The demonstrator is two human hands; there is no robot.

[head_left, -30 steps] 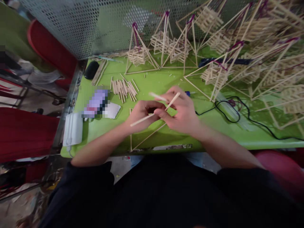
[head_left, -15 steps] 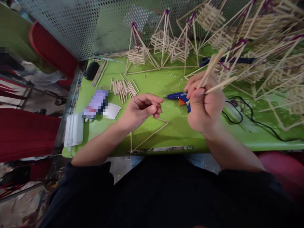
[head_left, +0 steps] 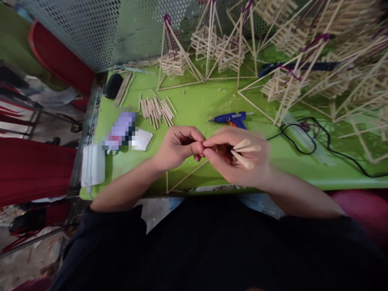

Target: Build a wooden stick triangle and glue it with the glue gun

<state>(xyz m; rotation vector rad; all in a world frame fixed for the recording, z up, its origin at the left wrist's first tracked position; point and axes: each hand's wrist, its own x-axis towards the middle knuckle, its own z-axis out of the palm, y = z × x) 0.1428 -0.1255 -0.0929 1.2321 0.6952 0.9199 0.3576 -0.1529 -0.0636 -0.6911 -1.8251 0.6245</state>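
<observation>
My left hand (head_left: 178, 146) is curled into a pinch over the near middle of the green table (head_left: 206, 103); what it pinches is too small to make out. My right hand (head_left: 239, 157) meets it fingertip to fingertip and holds a few wooden sticks (head_left: 244, 151), whose ends point right across my palm. A thin triangular stick frame (head_left: 184, 178) lies flat under both hands at the table's front edge. A blue glue gun (head_left: 230, 118) lies just beyond my hands.
A pile of short sticks (head_left: 156, 110) lies left of centre. Several finished stick pyramids (head_left: 178, 60) crowd the back and right. A black cable (head_left: 306, 139) loops on the right. A white case (head_left: 92, 165) and a black pouch (head_left: 112, 85) sit at the left edge.
My right hand came down from the raised position near the pyramids and back to my left hand, bringing the sticks. The left hand stayed nearly still.
</observation>
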